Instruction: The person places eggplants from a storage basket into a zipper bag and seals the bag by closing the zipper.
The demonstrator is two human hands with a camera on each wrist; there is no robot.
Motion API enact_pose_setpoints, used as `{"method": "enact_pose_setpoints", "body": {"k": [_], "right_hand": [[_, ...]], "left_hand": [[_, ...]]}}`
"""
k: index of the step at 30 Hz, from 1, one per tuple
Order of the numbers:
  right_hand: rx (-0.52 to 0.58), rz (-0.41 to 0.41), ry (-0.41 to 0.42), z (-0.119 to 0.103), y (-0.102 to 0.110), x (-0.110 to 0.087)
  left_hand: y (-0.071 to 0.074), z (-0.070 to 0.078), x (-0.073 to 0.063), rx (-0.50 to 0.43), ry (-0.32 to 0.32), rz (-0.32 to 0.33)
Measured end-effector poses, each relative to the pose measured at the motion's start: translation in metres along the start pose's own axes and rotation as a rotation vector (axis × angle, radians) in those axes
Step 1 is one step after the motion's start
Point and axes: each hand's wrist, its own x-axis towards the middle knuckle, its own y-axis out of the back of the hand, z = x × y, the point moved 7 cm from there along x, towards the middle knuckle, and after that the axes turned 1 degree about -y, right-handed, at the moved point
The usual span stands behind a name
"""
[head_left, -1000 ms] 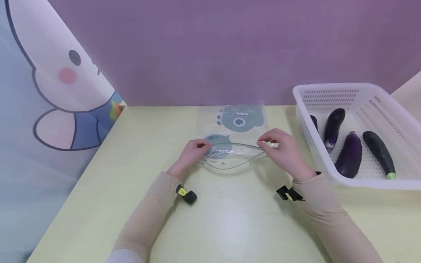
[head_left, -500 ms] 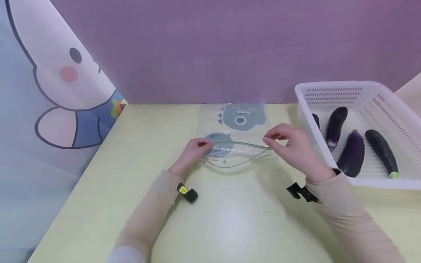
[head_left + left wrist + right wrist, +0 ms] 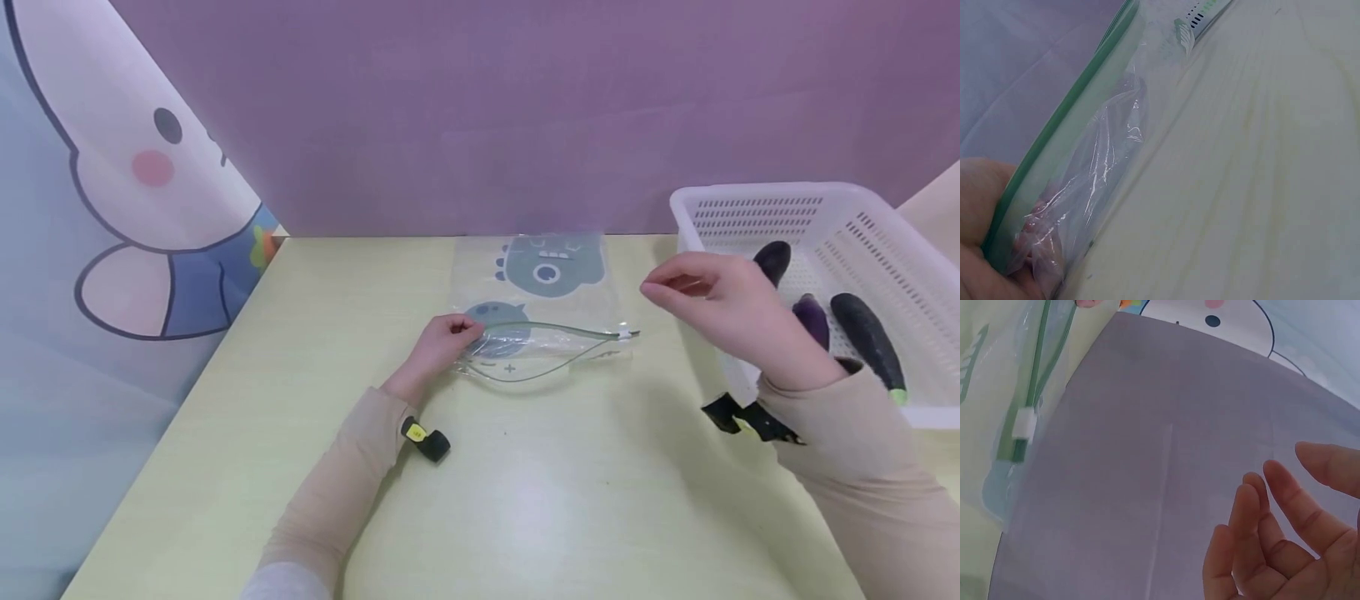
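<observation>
Transparent bag (image 3: 551, 307) is pinched by the left hand (image 3: 441, 346); right hand (image 3: 742, 312) empty, loosely curled.

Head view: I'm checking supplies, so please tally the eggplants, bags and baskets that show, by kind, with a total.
Eggplants: 3 in sight
Plastic bag: 1
Basket: 1
Total: 5
The right hand covers part of the basket, so more eggplants could be hidden.

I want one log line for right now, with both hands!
left hand: pinching bag; right hand: holding nothing, off bag; bag: open, on table; eggplants: in basket
</observation>
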Motion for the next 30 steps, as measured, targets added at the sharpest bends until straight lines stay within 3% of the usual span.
{"method": "enact_pose_setpoints", "body": {"k": [12,22,30], "right_hand": [[0.103,-0.056,-0.236,0.044,0.029,0.005],[0.253,-0.055,-0.266,0.088,0.048,0.009],[0.348,-0.069,-0.291,0.117,0.056,0.018]], "left_hand": [[0.000,-0.001,0.000,0.004,0.013,0.008],[0.000,0.001,0.000,0.004,-0.012,-0.005],[-0.001,-0.004,0.002,0.002,0.013,0.000]]}}
